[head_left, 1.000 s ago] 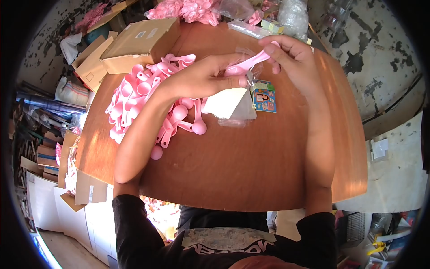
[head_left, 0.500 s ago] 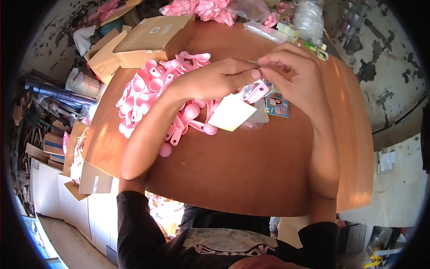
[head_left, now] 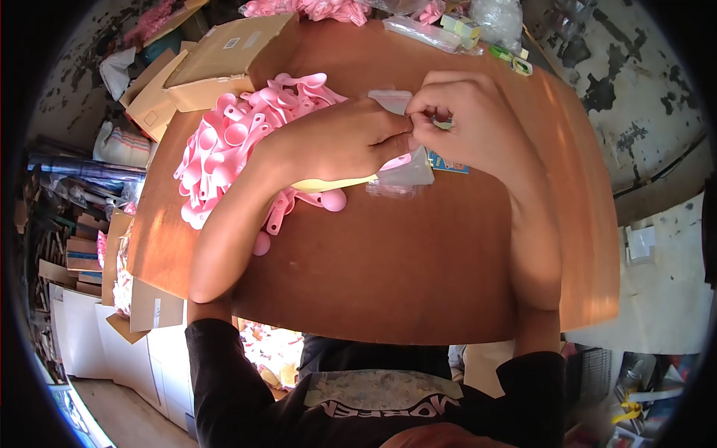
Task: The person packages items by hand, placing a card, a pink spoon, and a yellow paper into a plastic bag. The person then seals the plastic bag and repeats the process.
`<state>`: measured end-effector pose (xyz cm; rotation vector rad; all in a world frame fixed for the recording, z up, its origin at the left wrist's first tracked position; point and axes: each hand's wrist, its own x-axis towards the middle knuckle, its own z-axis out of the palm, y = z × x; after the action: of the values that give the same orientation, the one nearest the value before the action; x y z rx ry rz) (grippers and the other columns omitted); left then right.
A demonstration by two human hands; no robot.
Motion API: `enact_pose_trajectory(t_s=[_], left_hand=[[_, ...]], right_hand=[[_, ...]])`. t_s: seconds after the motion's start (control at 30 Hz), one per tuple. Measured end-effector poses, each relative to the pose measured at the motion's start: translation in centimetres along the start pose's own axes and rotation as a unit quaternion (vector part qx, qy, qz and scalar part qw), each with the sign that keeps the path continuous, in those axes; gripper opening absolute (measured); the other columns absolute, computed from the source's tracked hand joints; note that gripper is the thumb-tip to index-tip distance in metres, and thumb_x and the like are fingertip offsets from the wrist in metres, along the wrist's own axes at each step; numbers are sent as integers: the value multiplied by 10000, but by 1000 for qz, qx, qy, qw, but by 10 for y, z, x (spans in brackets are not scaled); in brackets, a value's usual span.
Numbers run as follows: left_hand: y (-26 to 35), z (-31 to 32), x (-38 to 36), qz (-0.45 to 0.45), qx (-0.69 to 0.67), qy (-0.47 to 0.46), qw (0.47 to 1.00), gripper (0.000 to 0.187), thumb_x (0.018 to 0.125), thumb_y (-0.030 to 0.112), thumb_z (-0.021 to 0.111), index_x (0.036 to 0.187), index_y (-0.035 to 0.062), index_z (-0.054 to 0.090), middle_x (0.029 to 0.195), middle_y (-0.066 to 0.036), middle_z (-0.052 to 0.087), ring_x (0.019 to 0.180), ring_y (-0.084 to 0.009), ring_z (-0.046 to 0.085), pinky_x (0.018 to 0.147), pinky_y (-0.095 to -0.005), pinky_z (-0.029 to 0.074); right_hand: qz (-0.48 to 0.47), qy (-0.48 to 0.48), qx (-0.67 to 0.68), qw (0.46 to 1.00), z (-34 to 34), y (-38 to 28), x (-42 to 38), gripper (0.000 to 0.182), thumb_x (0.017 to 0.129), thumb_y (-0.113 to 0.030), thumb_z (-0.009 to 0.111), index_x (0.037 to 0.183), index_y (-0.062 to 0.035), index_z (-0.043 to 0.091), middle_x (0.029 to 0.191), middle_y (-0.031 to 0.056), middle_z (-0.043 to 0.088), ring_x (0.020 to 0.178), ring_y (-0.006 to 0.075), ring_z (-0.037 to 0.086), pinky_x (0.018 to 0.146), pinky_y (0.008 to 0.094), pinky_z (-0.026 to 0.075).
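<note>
My left hand (head_left: 343, 142) is closed over a clear plastic bag, with a pink spoon (head_left: 396, 162) showing below its fingers and a pale yellow card (head_left: 332, 183) hanging under the palm. Fingertips of my right hand (head_left: 455, 112) pinch together beside the left thumb, at the bag's edge; the bag is mostly hidden. A heap of pink measuring spoons (head_left: 224, 149) lies beside my left forearm. Beneath the hands are clear plastic bags (head_left: 403, 175) and a blue printed card (head_left: 450, 165), partly covered.
A cardboard box (head_left: 231, 52) stands at the table's back left. Wrapped pink items (head_left: 321, 9), plastic packaging (head_left: 429, 33) and a green tape dispenser (head_left: 511, 60) lie along the back edge. An open carton (head_left: 157, 302) stands left of the table (head_left: 373, 276).
Both hands have come together, and the left has turned over the card and spoon, hiding more of them. The right fingers have closed into a tighter pinch. The whole view has shifted slightly.
</note>
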<state>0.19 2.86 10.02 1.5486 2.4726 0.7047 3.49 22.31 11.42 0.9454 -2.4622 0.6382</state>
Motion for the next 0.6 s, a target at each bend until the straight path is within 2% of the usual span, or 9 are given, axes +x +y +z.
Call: enact_pose_trajectory(t_s=[0.07,0.17,0.23,0.3,0.37,0.4,0.47,0.53,0.6], left_hand=[[2,3,1,28,-13,30,999,254,947,179,489,883,-57,559,695,-210,545,669,-331,546,648,-407,416],[8,0,3,56,-35,74,995,271,967,185,470,895,-56,570,681,-196,556,633,-315,553,620,-393,424],[12,-3,4,59,-49,82,994,282,979,189,454,929,-54,588,685,-180,580,624,-295,567,614,-378,437],[12,-5,4,13,-140,76,987,328,985,242,444,1008,-32,622,747,-183,624,728,-300,623,718,-389,485],[7,4,7,64,-173,132,974,329,987,245,444,1045,-24,623,779,-176,644,753,-266,636,731,-365,491],[8,5,9,113,-203,188,954,334,989,249,444,1083,-17,624,811,-170,663,777,-232,650,744,-341,497],[8,-2,5,76,-212,148,963,351,1002,254,423,1162,-3,602,882,-132,688,814,-185,654,774,-310,503],[9,-3,6,102,-327,206,917,366,1011,269,405,1178,4,595,915,-100,684,828,-162,645,782,-291,506],[12,-9,4,128,-389,215,887,384,1013,290,400,1199,7,580,959,-83,669,848,-140,633,762,-275,510]], right_hand=[[31,9,21,999,-4,-3,0,98,659,35,632,747,6,664,666,45,577,543,100,525,478,250,407],[41,60,37,997,-11,-3,3,83,606,-66,682,672,-18,669,584,53,583,517,155,568,478,289,436],[54,124,129,982,-11,-1,2,50,617,-42,691,636,-5,663,567,27,604,474,90,547,448,229,416],[83,148,146,975,-13,-10,2,55,639,-43,693,647,4,665,564,20,608,468,81,544,442,217,412],[114,172,164,965,-18,-18,1,63,660,-44,696,658,13,668,561,14,613,463,72,541,435,205,408],[143,217,202,944,-22,-20,1,63,696,-45,679,682,16,670,596,30,621,489,78,540,460,210,414],[171,261,234,921,-31,-14,-3,71,732,-46,663,706,20,673,630,45,628,515,84,538,485,214,419],[92,309,428,844,-57,18,-14,153,823,-69,590,917,17,674,746,46,609,642,102,497,618,251,407],[102,299,542,779,-91,43,-35,137,823,-60,576,913,22,639,851,80,632,634,103,512,598,251,421]])
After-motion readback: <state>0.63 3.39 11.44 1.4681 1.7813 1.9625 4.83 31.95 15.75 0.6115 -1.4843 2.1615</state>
